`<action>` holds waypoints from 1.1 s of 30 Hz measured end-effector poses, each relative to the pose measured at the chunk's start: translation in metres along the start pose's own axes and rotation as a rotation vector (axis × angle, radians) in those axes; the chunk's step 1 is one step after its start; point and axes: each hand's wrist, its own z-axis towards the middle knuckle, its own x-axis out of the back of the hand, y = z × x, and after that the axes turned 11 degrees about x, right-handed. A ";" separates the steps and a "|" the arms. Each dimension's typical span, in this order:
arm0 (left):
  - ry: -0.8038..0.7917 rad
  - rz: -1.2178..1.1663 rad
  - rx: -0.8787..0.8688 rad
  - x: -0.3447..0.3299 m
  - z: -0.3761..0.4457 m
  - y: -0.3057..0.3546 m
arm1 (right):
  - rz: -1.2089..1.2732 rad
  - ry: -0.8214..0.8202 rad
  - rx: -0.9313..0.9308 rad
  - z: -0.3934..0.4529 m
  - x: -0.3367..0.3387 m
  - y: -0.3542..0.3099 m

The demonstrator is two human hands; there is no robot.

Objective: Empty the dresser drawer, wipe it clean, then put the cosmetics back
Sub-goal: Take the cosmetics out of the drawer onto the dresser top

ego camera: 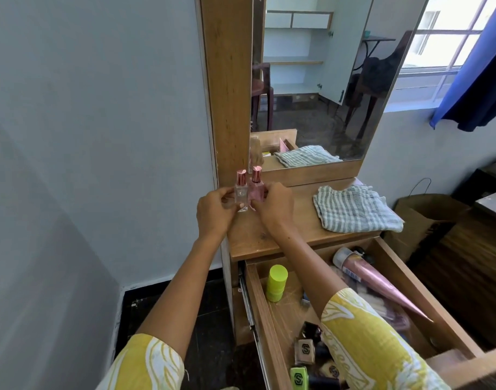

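Sleeves nearest; left hand (214, 208) grips clear bottle (240, 192), right hand (275, 205) seemingly pink bottle (255, 190).

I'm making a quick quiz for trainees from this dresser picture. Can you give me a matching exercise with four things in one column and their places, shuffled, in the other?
Things:
1. clear perfume bottle
2. pink perfume bottle
3. striped cloth
4. lime-green container

Places:
A. standing in the open drawer
B. in the grip of the left hand
C. lying folded on the dresser top
D. in the grip of the right hand

Pairs: 1-B, 2-D, 3-C, 4-A
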 end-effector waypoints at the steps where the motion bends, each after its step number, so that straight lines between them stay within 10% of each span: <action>1: 0.007 0.000 0.002 0.000 -0.002 0.000 | -0.007 -0.006 -0.009 -0.001 0.000 0.001; 10: 0.194 -0.016 -0.097 0.010 -0.091 0.001 | -0.100 -0.049 -0.039 -0.063 0.064 -0.010; 16: 0.151 -0.072 -0.149 0.007 -0.165 -0.007 | -0.346 -0.484 -0.254 -0.120 0.091 0.014; 33: -0.144 -0.139 -0.103 0.008 -0.180 -0.004 | -0.083 -0.072 0.005 -0.136 0.076 -0.008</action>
